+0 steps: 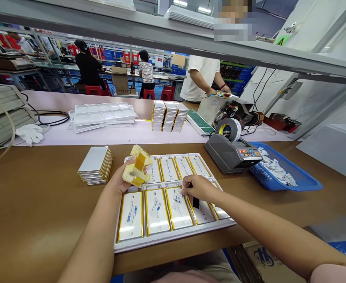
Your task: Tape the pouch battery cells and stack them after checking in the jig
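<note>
Looking down from your head camera, your left hand (120, 177) grips a yellow jig (136, 171), lifted over the far-left corner of the white tray (173, 237). Your right hand (198, 188) pinches a small black strip (195, 201) between thumb and fingertips, just above a cell (178, 207) in the tray's near row. Both rows of the tray are filled with flat cells. A stack of cells (95, 165) lies left of the tray, a tape dispenser (231, 151) right of it, with a blue basket (284, 173) beside that. Across the bench, another person stands at a machine.
</note>
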Motion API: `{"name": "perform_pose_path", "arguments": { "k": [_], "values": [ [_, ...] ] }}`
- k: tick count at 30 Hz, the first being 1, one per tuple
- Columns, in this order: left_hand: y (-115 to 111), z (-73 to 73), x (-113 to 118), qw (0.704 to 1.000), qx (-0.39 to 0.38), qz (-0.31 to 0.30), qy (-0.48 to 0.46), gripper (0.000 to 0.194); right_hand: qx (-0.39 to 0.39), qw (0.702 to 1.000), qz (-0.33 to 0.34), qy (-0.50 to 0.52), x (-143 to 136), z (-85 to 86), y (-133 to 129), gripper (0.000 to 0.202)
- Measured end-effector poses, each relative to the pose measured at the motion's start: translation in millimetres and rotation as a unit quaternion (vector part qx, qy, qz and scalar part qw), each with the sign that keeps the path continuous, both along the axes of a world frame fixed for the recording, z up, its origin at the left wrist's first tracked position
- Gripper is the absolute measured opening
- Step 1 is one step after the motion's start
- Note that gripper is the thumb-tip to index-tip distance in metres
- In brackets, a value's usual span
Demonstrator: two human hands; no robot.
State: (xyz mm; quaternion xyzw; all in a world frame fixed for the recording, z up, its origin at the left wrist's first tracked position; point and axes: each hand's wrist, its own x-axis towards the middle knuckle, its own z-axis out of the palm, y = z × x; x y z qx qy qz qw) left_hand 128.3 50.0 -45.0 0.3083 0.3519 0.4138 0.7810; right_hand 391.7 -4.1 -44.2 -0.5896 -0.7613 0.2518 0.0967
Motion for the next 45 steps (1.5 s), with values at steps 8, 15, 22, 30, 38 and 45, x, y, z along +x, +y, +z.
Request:
{"name": "perform_pose_path", "arguments": {
  "k": [8, 15, 22, 30, 38, 45],
  "values": [
    [-0.1, -0.6, -0.2, 1.000, 0.008, -0.002, -0.011, 0.032, -0.023, 0.998, 0.049, -0.014, -2.7, -0.2, 3.3, 0.017],
    [1.2, -2.8, -0.7, 1.000, -0.004, -0.001, -0.011, 0.033, 0.021, 0.996, 0.087, 0.007, -7.0, -6.2, -2.3, 0.018],
    [-2.0, -0.5, 1.7, 1.000, 0.010, 0.004, -0.012, 0.034, -0.148, 0.969, 0.141, 0.136, 1.4, -0.3, 19.4, 0.023],
    [-3.1, -2.1, 1.6, 1.000, -0.001, 0.012, -0.005, 0.029, -0.081, 0.984, 0.141, 0.071, -57.8, 8.1, 28.9, 0.022],
    [-1.0, -10.2, -0.4, 1.000, -0.001, -0.006, -0.024, 0.032, 0.001, 0.989, 0.144, -0.042, -63.2, 6.0, 9.5, 0.018],
    [-0.9, -12.3, -0.9, 1.000, 0.007, -0.010, -0.023, 0.034, -0.012, 0.992, 0.124, -0.038, -57.0, 2.2, 1.7, 0.017]
  ]
}}
